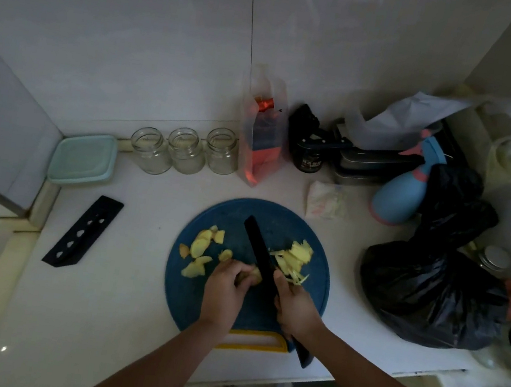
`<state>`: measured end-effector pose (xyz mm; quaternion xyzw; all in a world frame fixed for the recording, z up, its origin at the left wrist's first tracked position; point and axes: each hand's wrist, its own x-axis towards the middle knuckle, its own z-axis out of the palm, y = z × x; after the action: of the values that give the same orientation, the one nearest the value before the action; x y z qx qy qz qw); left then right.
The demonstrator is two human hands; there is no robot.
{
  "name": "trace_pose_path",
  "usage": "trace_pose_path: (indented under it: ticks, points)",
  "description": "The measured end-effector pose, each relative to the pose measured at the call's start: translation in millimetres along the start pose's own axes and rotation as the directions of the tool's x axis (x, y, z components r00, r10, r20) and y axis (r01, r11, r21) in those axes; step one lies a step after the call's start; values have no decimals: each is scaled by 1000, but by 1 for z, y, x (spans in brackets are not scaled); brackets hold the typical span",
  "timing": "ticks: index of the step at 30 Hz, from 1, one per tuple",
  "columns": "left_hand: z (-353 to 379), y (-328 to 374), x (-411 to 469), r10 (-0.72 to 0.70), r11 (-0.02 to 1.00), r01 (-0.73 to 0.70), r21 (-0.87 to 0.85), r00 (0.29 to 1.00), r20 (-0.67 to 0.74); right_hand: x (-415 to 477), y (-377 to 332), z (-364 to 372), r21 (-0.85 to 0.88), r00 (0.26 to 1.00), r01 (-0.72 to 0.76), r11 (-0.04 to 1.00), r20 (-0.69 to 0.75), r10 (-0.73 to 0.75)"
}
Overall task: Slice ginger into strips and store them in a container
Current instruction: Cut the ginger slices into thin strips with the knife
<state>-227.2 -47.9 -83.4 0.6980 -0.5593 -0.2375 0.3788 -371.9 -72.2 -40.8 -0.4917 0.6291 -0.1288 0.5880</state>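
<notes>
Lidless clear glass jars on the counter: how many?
3, side by side in a row: left jar beside the mint-green plastic box, middle jar, right jar beside the orange pouch. The black plastic bag may hide others.

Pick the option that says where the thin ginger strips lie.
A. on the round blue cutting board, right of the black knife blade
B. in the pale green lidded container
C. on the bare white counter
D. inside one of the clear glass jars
A: the thin ginger strips lie piled on the round blue cutting board, just right of the black knife blade.
</notes>
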Motion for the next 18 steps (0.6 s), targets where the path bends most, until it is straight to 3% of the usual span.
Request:
trace_pose_path:
  ticks: [18]
  points:
    - [-2,5,2,-9,998,9,65,1000,1,-14,16,-9,-173,989,147,974,49,-141]
